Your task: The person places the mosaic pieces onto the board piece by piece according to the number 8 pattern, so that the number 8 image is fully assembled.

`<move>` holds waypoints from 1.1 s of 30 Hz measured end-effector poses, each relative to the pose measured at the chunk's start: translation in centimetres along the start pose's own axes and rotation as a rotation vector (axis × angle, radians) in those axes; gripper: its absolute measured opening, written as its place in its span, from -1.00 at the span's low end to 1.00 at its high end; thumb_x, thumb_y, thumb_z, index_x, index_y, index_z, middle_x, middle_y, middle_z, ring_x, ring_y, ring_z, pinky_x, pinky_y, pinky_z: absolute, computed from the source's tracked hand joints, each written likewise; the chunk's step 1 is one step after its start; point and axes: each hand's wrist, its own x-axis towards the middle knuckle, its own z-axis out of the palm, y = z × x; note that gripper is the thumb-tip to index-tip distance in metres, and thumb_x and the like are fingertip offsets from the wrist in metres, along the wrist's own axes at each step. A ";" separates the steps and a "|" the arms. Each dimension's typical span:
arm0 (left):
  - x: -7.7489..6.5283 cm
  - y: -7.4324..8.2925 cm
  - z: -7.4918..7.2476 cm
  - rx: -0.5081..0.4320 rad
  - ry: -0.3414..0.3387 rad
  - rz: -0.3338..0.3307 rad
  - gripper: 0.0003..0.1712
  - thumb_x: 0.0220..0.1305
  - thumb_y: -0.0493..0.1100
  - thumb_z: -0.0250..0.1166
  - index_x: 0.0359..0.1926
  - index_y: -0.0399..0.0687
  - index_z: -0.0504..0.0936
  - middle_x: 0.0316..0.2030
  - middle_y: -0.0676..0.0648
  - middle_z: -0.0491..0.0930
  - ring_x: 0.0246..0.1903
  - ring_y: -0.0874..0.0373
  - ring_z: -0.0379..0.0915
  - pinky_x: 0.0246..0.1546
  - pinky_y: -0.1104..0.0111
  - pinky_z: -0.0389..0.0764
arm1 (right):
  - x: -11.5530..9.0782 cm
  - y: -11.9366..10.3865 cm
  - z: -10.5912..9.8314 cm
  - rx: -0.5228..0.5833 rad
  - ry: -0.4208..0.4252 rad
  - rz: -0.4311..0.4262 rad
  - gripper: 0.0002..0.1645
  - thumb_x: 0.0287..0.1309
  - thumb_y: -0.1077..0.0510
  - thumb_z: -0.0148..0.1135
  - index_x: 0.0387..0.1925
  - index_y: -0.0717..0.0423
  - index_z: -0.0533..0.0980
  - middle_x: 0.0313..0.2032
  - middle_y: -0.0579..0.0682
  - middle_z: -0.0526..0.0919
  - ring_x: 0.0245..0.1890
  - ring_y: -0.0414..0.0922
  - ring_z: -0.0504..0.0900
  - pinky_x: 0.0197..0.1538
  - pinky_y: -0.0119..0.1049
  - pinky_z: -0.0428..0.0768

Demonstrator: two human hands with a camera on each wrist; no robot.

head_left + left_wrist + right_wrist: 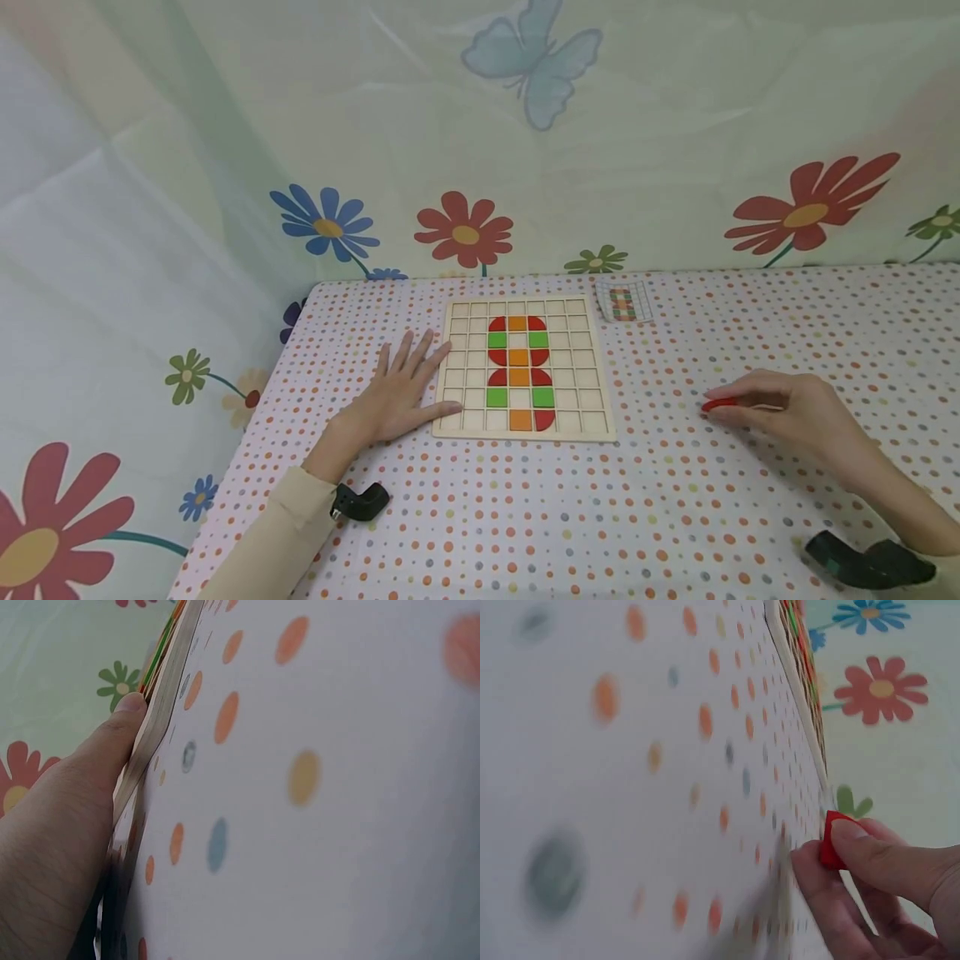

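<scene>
A square wooden grid board [577, 400] lies on the table, with red rounded tiles, green tiles [497, 397] and orange tiles [519, 377] set in its middle columns in a figure-eight shape. The cell at the lower left of that shape holds no tile. My left hand [397, 392] rests at the board's left edge, fingers spread and straight, thumb on the border. To the right of the board, above the table, my right hand [802, 412] pinches a red tile [829, 841] between thumb and fingers.
A small pattern card [624, 302] with a coloured grid lies past the board's top right corner. Dotted cloth [570, 517] covers the table, and a flowered curtain [375, 125] hangs behind and to the left. Dark cameras [360, 502] are strapped at both wrists.
</scene>
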 end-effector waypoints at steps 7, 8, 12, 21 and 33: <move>0.1 0.0 -0.1 0.004 0.000 -0.006 0.15 0.36 0.57 0.04 0.71 0.13 -0.14 0.69 -0.12 -0.33 0.64 -0.22 -0.54 0.55 -0.26 -0.43 | 3.8 -6.1 3.3 0.088 0.058 -0.231 -0.71 -0.04 0.45 0.58 -0.20 0.26 0.79 -0.23 0.07 0.78 -0.29 -0.46 0.59 -0.29 -0.65 0.58; 0.1 0.0 -0.1 0.004 0.000 -0.007 0.15 0.37 0.57 0.04 0.71 0.13 -0.14 0.69 -0.12 -0.33 0.64 -0.22 -0.54 0.55 -0.26 -0.43 | 4.4 -7.1 3.8 0.102 0.058 -0.277 -0.71 -0.02 0.45 0.57 -0.19 0.24 0.79 -0.23 0.03 0.77 -0.27 -0.39 0.59 -0.29 -0.63 0.57; 0.1 0.1 0.0 0.000 -0.005 -0.008 0.15 0.37 0.57 0.04 0.71 0.13 -0.14 0.69 -0.12 -0.33 0.64 -0.22 -0.54 0.55 -0.26 -0.43 | 6.5 -10.7 5.9 0.156 -0.030 -0.362 -0.72 0.09 0.43 0.52 -0.12 0.22 0.80 -0.23 -0.05 0.73 -0.26 -0.19 0.58 -0.30 -0.49 0.58; 0.1 0.2 -0.1 0.009 -0.011 -0.019 0.15 0.37 0.58 0.02 0.72 0.15 -0.15 0.69 -0.12 -0.33 0.64 -0.20 -0.54 0.56 -0.25 -0.42 | 8.3 -14.8 10.4 0.313 -0.310 -0.394 -0.80 0.15 0.40 0.49 -0.16 0.21 0.80 -0.24 -0.09 0.75 -0.23 -0.14 0.64 -0.17 -0.41 0.69; 0.2 0.0 0.1 0.010 -0.010 -0.015 0.15 0.37 0.60 0.00 0.72 0.17 -0.16 0.69 -0.11 -0.35 0.64 -0.20 -0.56 0.55 -0.25 -0.43 | 8.3 -15.7 12.3 0.295 -0.502 -0.346 -0.78 0.28 0.34 0.42 -0.06 0.16 0.79 -0.22 -0.15 0.71 -0.23 -0.21 0.58 -0.17 -0.40 0.62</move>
